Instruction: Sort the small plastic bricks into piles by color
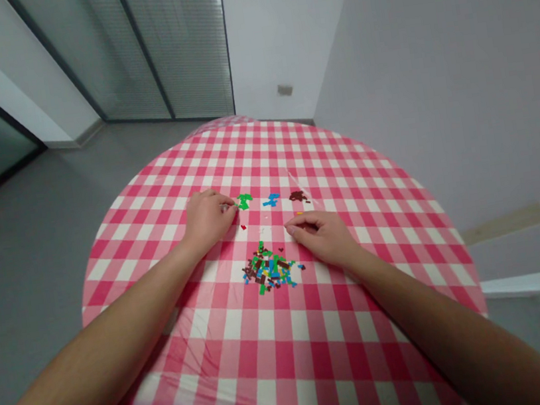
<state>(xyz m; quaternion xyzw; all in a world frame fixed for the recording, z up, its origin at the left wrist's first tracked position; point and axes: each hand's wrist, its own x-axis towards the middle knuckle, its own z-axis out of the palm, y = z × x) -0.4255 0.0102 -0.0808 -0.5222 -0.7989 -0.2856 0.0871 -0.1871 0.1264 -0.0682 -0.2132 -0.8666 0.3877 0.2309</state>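
Note:
A mixed heap of tiny coloured pieces (270,271) lies on the red-and-white checked tablecloth (291,354). Beyond it sit three small sorted clusters: green (244,200), blue (272,199) and dark brown (298,196). My left hand (208,218) rests on the cloth with its fingers pinched together, the fingertips touching a green piece at the edge of the green cluster. My right hand (321,236) lies just right of the mixed heap, fingers curled in; what they hold, if anything, is hidden. A single red piece (243,227) and an orange piece (299,213) lie loose between the hands.
The round table stands close to a grey wall (457,69) on the right. Grey floor (30,249) lies to the left, with glass partitions and blinds (147,45) at the back. The table's rim (87,282) curves away on the left.

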